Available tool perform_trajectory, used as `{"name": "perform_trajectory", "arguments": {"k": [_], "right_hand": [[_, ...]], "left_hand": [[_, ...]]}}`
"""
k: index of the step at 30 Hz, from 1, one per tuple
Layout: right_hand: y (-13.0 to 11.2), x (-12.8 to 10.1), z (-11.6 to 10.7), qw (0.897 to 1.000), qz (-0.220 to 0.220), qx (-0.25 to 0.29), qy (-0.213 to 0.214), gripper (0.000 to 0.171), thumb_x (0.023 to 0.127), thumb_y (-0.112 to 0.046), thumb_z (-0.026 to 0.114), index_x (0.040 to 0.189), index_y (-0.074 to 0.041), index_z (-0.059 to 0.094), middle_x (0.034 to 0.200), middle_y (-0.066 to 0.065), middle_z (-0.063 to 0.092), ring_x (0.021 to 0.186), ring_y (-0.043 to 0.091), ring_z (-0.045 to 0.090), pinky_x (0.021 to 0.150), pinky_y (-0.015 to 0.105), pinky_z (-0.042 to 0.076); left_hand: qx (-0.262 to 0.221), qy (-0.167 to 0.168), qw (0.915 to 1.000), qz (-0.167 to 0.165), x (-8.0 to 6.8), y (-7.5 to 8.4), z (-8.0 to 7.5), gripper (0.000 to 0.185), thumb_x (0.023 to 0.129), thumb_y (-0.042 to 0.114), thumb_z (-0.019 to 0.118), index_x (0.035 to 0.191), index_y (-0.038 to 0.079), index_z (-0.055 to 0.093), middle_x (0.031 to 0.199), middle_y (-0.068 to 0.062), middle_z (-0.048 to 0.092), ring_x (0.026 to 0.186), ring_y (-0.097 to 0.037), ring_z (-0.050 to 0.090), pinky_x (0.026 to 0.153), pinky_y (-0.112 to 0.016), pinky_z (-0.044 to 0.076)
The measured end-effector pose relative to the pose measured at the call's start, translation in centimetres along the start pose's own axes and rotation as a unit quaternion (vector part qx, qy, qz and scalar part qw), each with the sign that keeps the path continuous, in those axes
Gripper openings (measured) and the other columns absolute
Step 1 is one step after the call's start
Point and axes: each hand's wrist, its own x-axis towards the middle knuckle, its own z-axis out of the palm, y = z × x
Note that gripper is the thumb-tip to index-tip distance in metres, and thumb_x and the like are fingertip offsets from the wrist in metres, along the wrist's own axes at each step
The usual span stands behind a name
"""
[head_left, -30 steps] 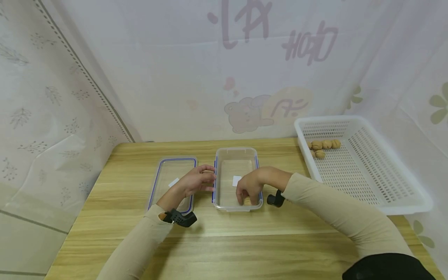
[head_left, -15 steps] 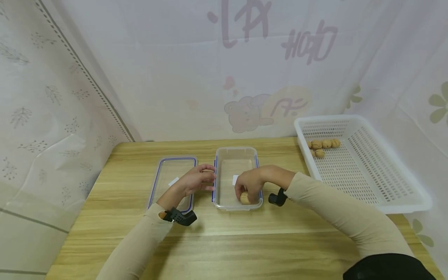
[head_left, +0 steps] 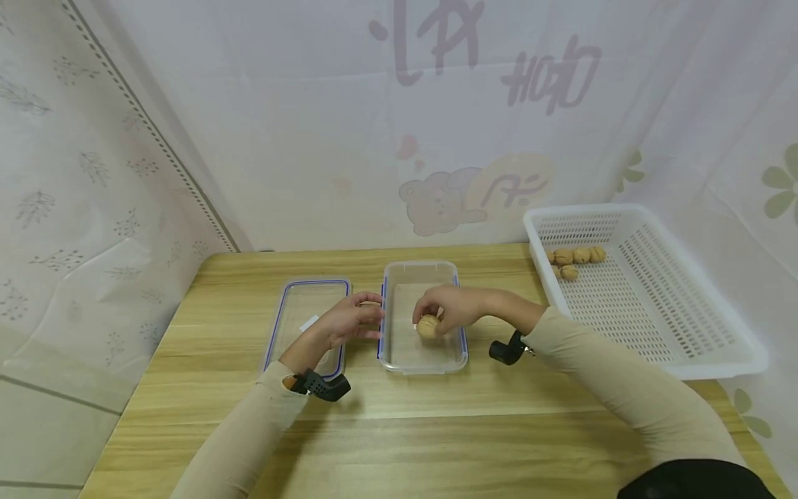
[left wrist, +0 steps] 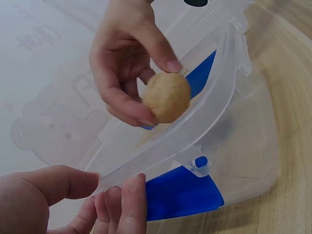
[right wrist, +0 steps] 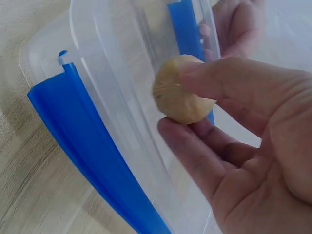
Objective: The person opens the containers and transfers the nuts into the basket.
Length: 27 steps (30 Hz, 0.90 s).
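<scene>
In the head view my right hand [head_left: 457, 306] pinches a walnut [head_left: 428, 326] over the clear plastic food container [head_left: 399, 367]. The right wrist view shows the thumb on one side of the tan, round nut [right wrist: 178, 95] and the fingertips below and behind it. At the container's left side is my left hand [head_left: 349, 321], its fingers extended and their tips touching the wall and rim. Close beside those fingertips, a blue clip flap [left wrist: 183, 195] hangs on the container's outer wall in the left wrist view.
A clear lid [head_left: 283, 322] with a blue seal lies left of the container, partly under the left hand. At the right stands a white perforated basket [head_left: 704, 357] with several walnuts [head_left: 581, 256] in its far left corner. All rest on a wooden table [head_left: 399, 443].
The right hand has lifted the walnut from the container's near right corner, up and away towards the middle. My left hand has stayed in place at the container's left wall.
</scene>
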Motion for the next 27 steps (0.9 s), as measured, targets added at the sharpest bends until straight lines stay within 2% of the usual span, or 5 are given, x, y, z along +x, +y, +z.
{"name": "perform_trajectory", "arguments": {"k": [3,10,16,23,27], "right_hand": [[0.3,-0.3,-0.3,0.999,-0.010,0.038,0.027,0.035,0.086,0.005,0.070,0.121,-0.003,0.068,0.116,0.006,0.063,0.108,0.019,0.058,0.092,0.027,0.058],[0.9,-1.3,-0.7,0.992,-0.018,0.091,0.081,0.035,0.091,0.001,0.071,0.125,-0.002,0.066,0.118,0.006,0.064,0.112,0.021,0.059,0.095,0.029,0.058],[1.3,-2.6,-1.6,0.983,-0.036,0.133,0.118,0.037,0.093,0.003,0.068,0.130,0.004,0.062,0.123,0.015,0.062,0.116,0.029,0.059,0.098,0.033,0.058],[1.9,-5.0,-3.1,0.970,-0.018,0.177,0.167,0.043,0.094,0.004,0.068,0.135,0.008,0.055,0.136,0.022,0.056,0.124,0.036,0.054,0.102,0.036,0.056],[2.4,-6.7,-4.3,0.967,0.010,0.170,0.192,0.045,0.096,-0.002,0.069,0.138,0.003,0.055,0.141,0.019,0.054,0.131,0.038,0.050,0.104,0.039,0.055]], "left_hand": [[0.001,-0.001,1.0000,0.000,0.0,0.1,0.0,0.046,0.100,0.001,0.054,0.142,-0.008,0.037,0.100,-0.008,0.053,0.090,-0.017,0.056,0.077,-0.031,0.065],[0.006,-0.003,1.0000,0.005,-0.2,-0.1,-0.1,0.045,0.101,0.002,0.053,0.142,-0.008,0.036,0.103,-0.009,0.053,0.091,-0.017,0.056,0.078,-0.031,0.065],[0.009,-0.005,0.9999,0.010,-0.2,-0.3,-0.2,0.046,0.101,0.002,0.053,0.143,-0.009,0.036,0.103,-0.008,0.051,0.091,-0.017,0.054,0.078,-0.031,0.065],[0.011,-0.007,0.9999,0.011,-0.2,-0.3,-0.1,0.046,0.102,0.002,0.053,0.143,-0.009,0.035,0.103,-0.008,0.051,0.091,-0.017,0.054,0.078,-0.030,0.065],[0.010,-0.008,0.9999,0.011,-0.2,-0.2,-0.1,0.046,0.102,0.002,0.053,0.143,-0.009,0.035,0.102,-0.008,0.051,0.090,-0.016,0.054,0.078,-0.030,0.065]]}}
